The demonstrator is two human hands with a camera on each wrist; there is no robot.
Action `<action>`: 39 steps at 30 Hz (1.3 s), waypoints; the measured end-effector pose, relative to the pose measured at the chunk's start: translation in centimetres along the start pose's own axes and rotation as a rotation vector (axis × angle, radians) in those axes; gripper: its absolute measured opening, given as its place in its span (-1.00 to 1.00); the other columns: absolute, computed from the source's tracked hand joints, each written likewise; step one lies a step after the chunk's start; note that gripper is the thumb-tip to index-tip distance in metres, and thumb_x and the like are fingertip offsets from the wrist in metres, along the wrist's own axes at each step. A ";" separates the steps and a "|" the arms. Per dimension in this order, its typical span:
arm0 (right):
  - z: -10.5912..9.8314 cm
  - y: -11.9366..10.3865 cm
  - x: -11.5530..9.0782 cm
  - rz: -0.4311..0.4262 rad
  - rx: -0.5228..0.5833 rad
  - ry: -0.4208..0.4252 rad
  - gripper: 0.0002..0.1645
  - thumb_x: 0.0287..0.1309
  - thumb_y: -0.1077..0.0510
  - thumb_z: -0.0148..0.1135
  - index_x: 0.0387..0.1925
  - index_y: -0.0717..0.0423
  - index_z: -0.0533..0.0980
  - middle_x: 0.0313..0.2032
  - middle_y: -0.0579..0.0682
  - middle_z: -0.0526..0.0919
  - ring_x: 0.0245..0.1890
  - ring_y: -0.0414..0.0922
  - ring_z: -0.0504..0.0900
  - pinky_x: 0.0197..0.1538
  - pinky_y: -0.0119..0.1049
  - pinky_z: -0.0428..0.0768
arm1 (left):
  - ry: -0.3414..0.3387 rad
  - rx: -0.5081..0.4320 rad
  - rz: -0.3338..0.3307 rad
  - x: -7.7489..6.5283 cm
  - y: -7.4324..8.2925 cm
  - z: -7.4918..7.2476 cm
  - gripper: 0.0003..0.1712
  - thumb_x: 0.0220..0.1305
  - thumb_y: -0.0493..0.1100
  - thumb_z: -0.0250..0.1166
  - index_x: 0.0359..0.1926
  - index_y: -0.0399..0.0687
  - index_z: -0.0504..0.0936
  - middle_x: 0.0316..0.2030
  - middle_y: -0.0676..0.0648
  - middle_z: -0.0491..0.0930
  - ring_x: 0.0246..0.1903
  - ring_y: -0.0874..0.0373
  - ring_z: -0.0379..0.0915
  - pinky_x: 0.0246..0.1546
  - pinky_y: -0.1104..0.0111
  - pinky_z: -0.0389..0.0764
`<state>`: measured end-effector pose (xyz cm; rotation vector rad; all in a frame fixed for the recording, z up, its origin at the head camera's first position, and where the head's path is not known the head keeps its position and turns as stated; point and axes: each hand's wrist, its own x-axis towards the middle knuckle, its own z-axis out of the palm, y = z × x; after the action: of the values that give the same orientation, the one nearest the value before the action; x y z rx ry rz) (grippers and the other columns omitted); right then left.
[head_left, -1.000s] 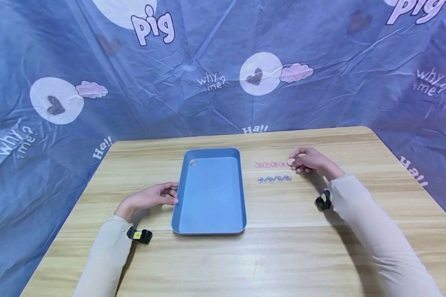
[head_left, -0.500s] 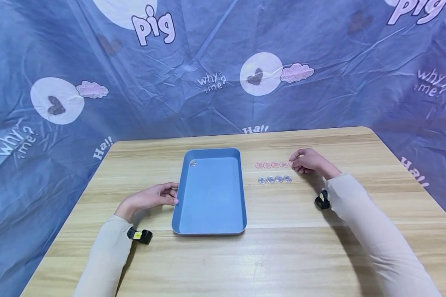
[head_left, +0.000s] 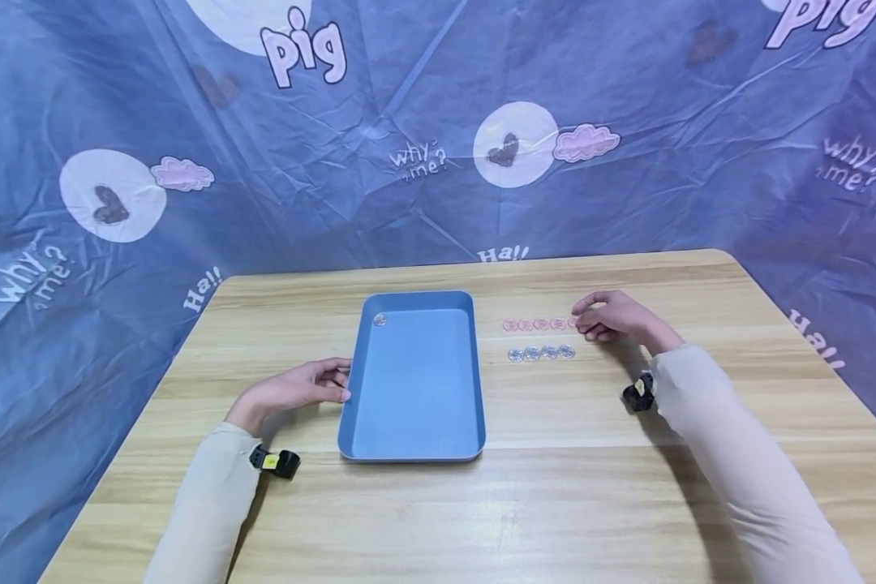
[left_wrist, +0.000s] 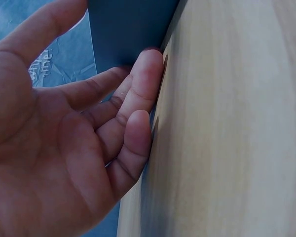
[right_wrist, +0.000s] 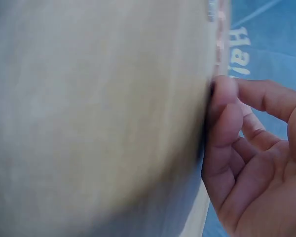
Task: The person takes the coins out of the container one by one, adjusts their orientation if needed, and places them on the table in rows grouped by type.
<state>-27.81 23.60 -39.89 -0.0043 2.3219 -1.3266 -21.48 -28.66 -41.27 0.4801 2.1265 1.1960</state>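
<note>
My left hand [head_left: 292, 388] rests with its fingers against the left side of a blue tray [head_left: 474, 381]; the left wrist view shows fingertips [left_wrist: 148, 74] at the wall's foot. One silver coin [head_left: 380, 320] lies in the tray's far left corner. On the table to its right is a row of several pinkish coins [head_left: 542, 324]. My right hand [head_left: 613, 316], with bent fingers, is over the right-end pink coin [head_left: 573, 322], which it partly hides. Whether thumb and finger still pinch that coin is hidden. Nearer to me lies a row of several silver coins [head_left: 549, 352].
All of this stands on a light wooden table [head_left: 438, 527]. A blue printed cloth [head_left: 321, 178] hangs behind it and at both sides. Each wrist carries a small black camera, the right one [head_left: 637, 394] close above the tabletop.
The pink coin in my right fingers came down flat at the right end of its row; the hand has since shifted slightly right. Left hand and tray have stayed put.
</note>
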 end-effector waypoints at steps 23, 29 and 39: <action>-0.4 -4.9 -4.0 -0.340 0.865 -0.310 -0.70 0.41 0.33 -0.10 -0.02 0.03 0.51 -0.29 -0.04 0.68 -0.40 -0.22 0.63 -0.37 -0.48 0.56 | 0.011 0.001 -0.006 0.0 0.1 -0.1 -0.11 0.30 -0.13 0.27 0.43 -0.46 0.00 -0.04 -0.20 0.47 -0.06 0.17 0.41 0.00 0.51 0.47; 1.4 -7.7 -4.7 -0.415 0.868 -0.368 -0.71 0.40 0.34 -0.08 -0.02 0.06 0.52 -0.29 0.00 0.66 -0.42 -0.21 0.60 -0.37 -0.47 0.56 | 0.014 0.007 -0.008 0.1 0.0 -0.1 -0.09 0.28 -0.11 0.29 0.43 -0.46 0.01 -0.05 -0.19 0.48 -0.08 0.17 0.43 -0.02 0.51 0.48; 4.0 -11.5 -3.9 -0.419 0.851 -0.357 -0.79 0.32 0.30 0.10 -0.06 0.06 0.52 -0.35 0.00 0.64 -0.46 -0.22 0.59 -0.39 -0.50 0.56 | 0.019 0.019 -0.008 0.1 -0.1 -0.1 -0.12 0.29 -0.12 0.28 0.42 -0.45 0.04 -0.05 -0.18 0.48 -0.06 0.17 0.42 0.00 0.51 0.47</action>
<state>-25.29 15.04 -30.67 -0.4323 1.3664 -2.2106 -21.61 -28.70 -41.34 0.4703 2.1559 1.1812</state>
